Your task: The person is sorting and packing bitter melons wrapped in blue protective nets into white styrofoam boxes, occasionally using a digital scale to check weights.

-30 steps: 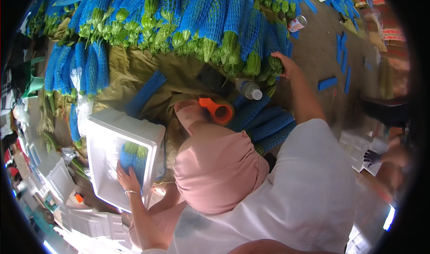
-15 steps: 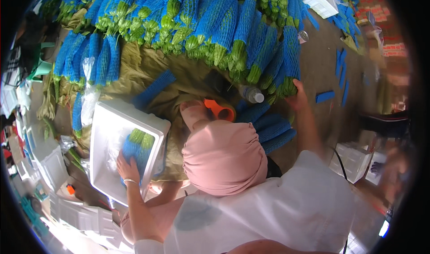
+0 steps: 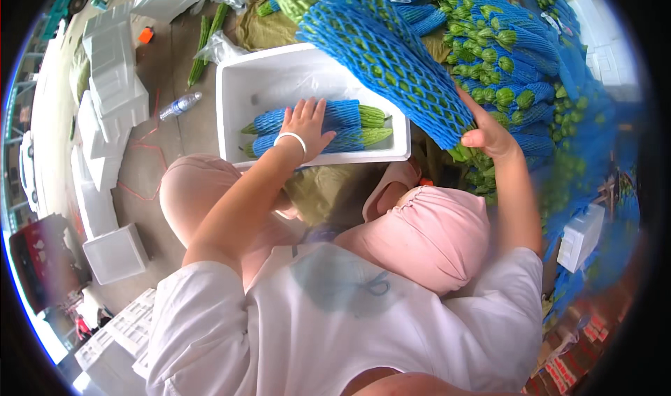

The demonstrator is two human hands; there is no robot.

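Observation:
My left hand [image 3: 305,125] lies flat, fingers stretched out, on long green gourds [image 3: 363,113] in blue foam net sleeves. They lie side by side along the near wall of a white foam box [image 3: 234,109]. My right hand [image 3: 489,132] grips the lower right end of a raised bundle of netted gourds [image 3: 381,53], thumb in front and the other fingers partly hidden behind. The bundle slants up to the left over the box's far right corner, with pale green tips at its upper end. A clear plastic liner shows inside the box.
A large heap of netted gourds [image 3: 503,53] fills the right side. Left of the box are a plastic bottle [image 3: 180,106], bare long green gourds [image 3: 200,50] and a clear bag [image 3: 222,48]. White foam boxes [image 3: 105,116] stand further left.
The view has swung left. My right hand has lifted netted gourds from the heap and brought them over the box. My left hand remains on the gourds inside, its fingers now flatter.

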